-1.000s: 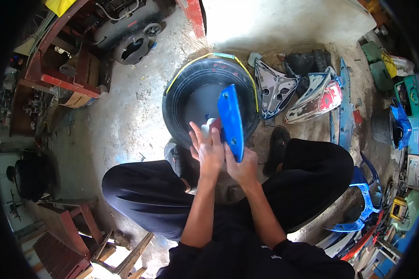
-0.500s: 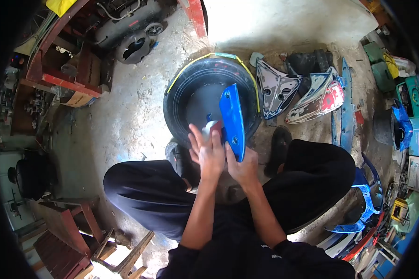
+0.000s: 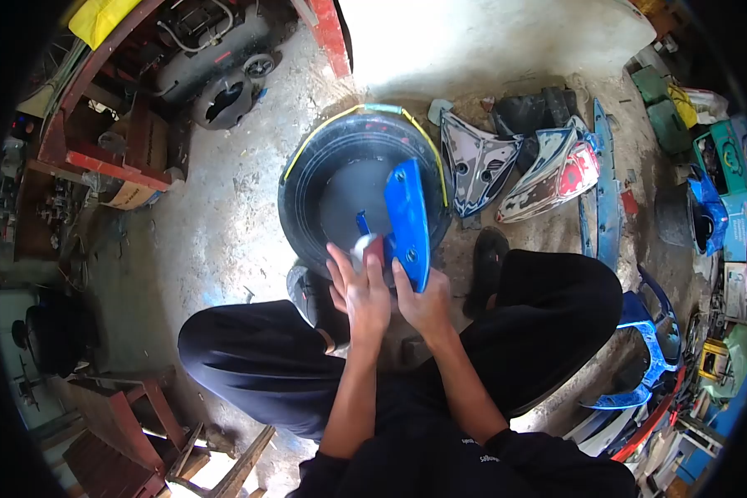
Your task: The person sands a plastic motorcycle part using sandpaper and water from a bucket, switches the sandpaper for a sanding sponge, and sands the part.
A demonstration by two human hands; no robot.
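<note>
A long blue plastic panel (image 3: 408, 217) stands on edge over a black tyre (image 3: 305, 199) lying flat on the concrete floor. My right hand (image 3: 425, 304) grips the panel's lower end from below. My left hand (image 3: 360, 289) presses a small piece of reddish and white sheet (image 3: 368, 246) against the panel's left face. My legs in black trousers are spread to either side of the tyre.
Several painted body panels (image 3: 506, 162) lie on the floor to the right of the tyre, with blue ones (image 3: 643, 349) by my right leg. A red metal frame (image 3: 100, 149) and machinery stand at upper left. Wooden stools (image 3: 133, 423) are at lower left.
My left hand has slid the small sheet slightly along the panel's face. The view has shifted a little, and both hands with the panel sit somewhat lower and further left in it.
</note>
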